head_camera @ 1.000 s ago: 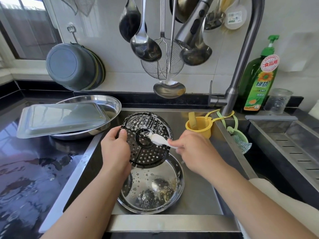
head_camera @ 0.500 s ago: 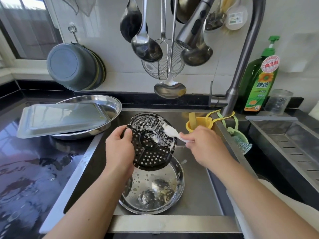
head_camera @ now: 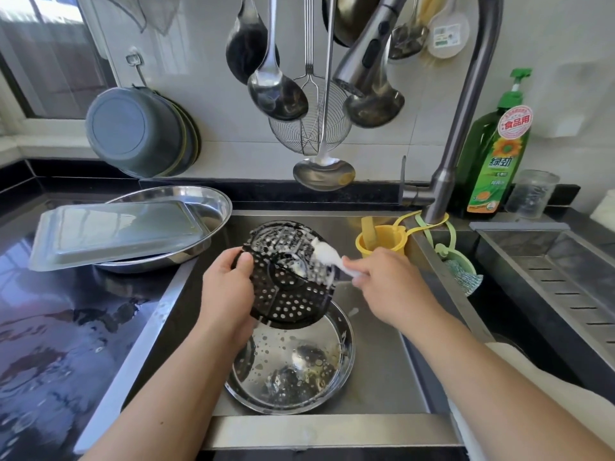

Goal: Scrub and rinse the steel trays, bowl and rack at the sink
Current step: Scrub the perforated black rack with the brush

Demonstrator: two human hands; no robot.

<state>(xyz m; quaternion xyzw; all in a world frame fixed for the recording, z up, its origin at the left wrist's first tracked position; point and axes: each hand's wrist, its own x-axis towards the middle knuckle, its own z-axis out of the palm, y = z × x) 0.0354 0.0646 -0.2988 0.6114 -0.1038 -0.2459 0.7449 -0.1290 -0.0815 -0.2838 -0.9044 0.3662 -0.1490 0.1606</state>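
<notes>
Head view: over the sink (head_camera: 372, 394), the left hand (head_camera: 229, 294) has its grip curled round the left edge of the tilted black perforated rack (head_camera: 289, 294), held above the steel bowl (head_camera: 299, 367). The right hand (head_camera: 389, 287) pinches a white brush (head_camera: 327, 256) against the rack's sudsy upper right. Since half a second ago the brush sits slightly higher on the rack.

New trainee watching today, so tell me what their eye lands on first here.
The black rack, foamy, held tilted over the sink by the left hand while the right hand scrubs it with a white brush. Next, the steel bowl below it, then the ladles hanging above.
</notes>
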